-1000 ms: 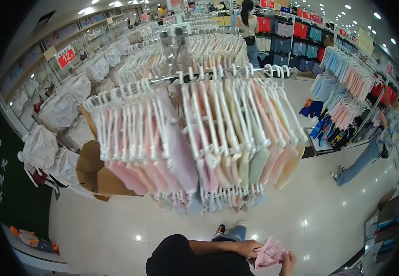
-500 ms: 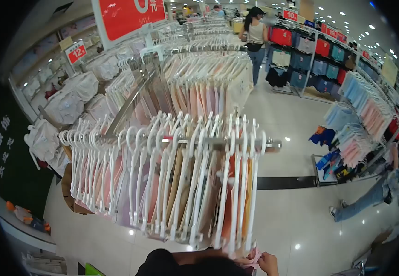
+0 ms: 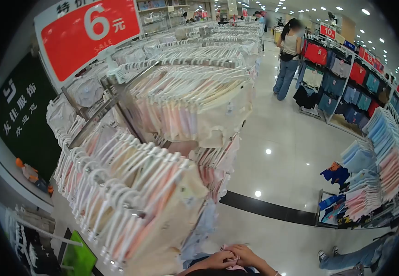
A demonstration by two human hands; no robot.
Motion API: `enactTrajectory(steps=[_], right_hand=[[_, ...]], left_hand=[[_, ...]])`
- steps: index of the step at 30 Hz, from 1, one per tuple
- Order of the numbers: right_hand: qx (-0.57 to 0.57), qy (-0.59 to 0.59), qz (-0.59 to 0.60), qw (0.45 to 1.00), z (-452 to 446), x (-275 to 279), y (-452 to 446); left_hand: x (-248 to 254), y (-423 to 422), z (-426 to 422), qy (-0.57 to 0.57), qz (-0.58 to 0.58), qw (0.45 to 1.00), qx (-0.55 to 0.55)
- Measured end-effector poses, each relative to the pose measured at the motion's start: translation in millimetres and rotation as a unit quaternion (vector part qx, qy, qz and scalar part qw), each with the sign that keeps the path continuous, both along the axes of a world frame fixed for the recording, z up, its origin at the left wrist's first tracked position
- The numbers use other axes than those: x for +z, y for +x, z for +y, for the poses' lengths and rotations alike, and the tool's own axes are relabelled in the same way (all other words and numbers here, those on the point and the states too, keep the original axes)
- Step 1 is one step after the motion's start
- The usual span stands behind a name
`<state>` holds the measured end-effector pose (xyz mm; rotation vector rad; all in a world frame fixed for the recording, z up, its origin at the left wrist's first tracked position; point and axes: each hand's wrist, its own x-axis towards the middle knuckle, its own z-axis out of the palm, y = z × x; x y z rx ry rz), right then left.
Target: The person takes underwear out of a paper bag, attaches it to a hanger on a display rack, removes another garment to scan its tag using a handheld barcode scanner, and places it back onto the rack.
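At the bottom centre, my left hand (image 3: 219, 260) and my right hand (image 3: 245, 254) are together, both closed on a crumpled pink garment (image 3: 231, 263). Only parts of the garment show between and below the fingers. Just left of my hands hangs a rack of pastel clothes on white hangers (image 3: 116, 202), with a cream garment (image 3: 172, 225) at its near end. Pale blue garments (image 3: 202, 232) hang low beside my left hand.
A red sale sign (image 3: 89, 37) stands above the rack at upper left. More racks (image 3: 190, 101) stretch behind. A person (image 3: 289, 55) stands in the aisle; another person's legs (image 3: 356, 255) show at lower right, near a clothes rack (image 3: 383, 156).
The view has swung to the right and along the racks, so the near rack now lies at left. My hands have come together on the pink garment, which was more spread out before.
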<state>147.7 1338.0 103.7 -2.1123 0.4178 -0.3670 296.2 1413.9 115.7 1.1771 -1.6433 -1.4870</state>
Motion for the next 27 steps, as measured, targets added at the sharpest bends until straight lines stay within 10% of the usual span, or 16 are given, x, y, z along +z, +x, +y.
enactTrajectory(steps=[27], right_hand=[[-0.304, -0.256, 0.075, 0.915, -303, 14, -196]], left_hand=[[-27, -137, -357, -0.056, -0.146, 0.987, -0.039]])
